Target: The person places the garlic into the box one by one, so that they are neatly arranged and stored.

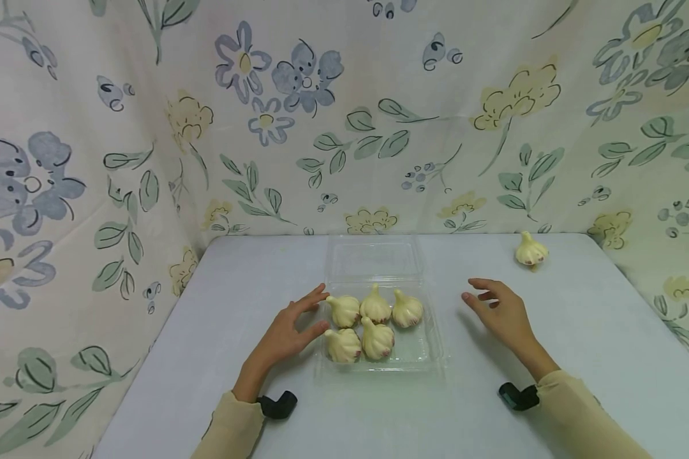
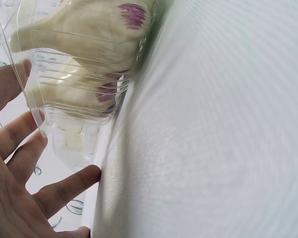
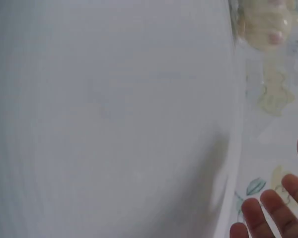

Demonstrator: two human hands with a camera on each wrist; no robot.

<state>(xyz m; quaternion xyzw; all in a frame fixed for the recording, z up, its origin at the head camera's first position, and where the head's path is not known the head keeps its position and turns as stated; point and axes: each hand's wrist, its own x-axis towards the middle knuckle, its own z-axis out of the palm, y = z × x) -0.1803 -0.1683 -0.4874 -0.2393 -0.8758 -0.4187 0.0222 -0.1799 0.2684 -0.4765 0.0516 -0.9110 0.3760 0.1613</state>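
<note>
A clear plastic clamshell box lies with its lid folded back, away from me. Several garlic bulbs, cream with purplish marks, sit inside it in two rows; the front right part of the box holds none. My left hand is at the box's left side, fingers spread and thumb extended. In the left wrist view its fingertips are right at the clear rim. To the right of the box, my right hand hovers over the table with nothing in it, fingers loosely bent.
One more garlic bulb lies by itself near the table's far right edge. The white-covered table is backed by a floral curtain that also runs along both sides. A black wrist strap mount sticks out from the left sleeve.
</note>
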